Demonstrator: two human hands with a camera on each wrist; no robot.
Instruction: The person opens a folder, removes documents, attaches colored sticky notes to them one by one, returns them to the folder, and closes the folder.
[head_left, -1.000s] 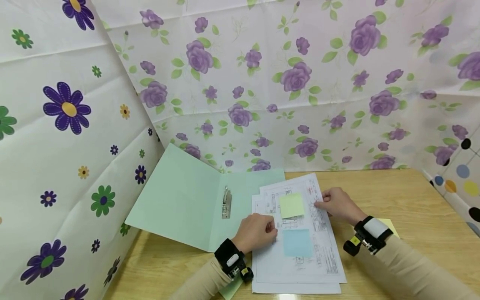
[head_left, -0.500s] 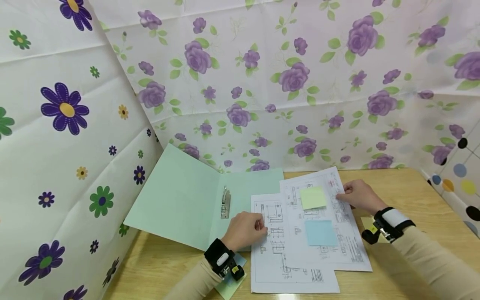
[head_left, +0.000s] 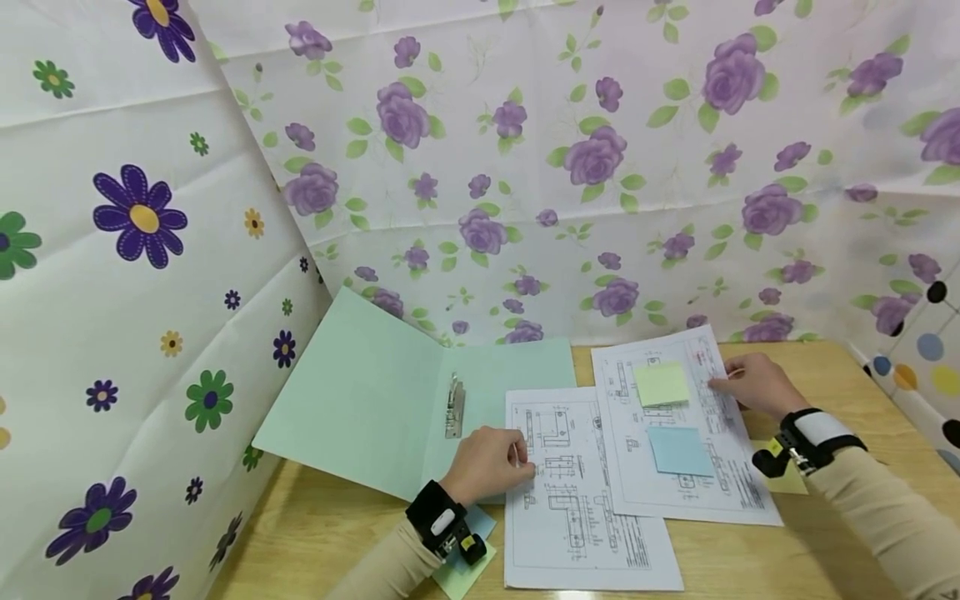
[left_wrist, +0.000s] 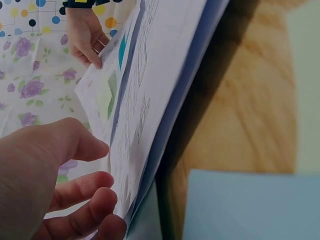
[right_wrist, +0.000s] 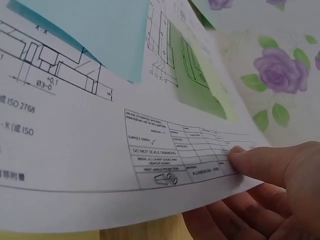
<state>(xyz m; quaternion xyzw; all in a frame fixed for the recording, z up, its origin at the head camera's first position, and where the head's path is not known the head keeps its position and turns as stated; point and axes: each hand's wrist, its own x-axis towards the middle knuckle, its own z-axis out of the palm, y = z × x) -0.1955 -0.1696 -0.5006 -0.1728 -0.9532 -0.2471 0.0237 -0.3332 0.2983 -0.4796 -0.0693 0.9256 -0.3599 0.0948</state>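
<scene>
My right hand (head_left: 757, 383) pinches the right edge of a printed drawing sheet (head_left: 622, 492), thumb above and fingers beneath, as the right wrist view shows. A green sticky note (head_left: 661, 383) and a blue sticky note (head_left: 681, 451) are stuck on that sheet. Its lower left part overlaps a stack of drawing sheets (head_left: 592, 571). Beside the left edge of this stack is my left hand (head_left: 487, 463), its fingers loosely bent. In the left wrist view a gap shows between its thumb and fingers (left_wrist: 85, 187), with nothing held there.
Behind the left hand lies an open pale green folder (head_left: 367, 400) with a metal clip (head_left: 454, 408); the stack overlaps its right cover. Loose blue (head_left: 481, 522) and green (head_left: 459, 579) notes lie by the left wrist, a yellow one (head_left: 787, 477) under the right wrist. Flowered cloth hangs behind.
My right hand has drawn the top sheet with its two notes off to the right, uncovering the drawing on the stack below. My left hand has shifted slightly left, staying by the stack's edge.
</scene>
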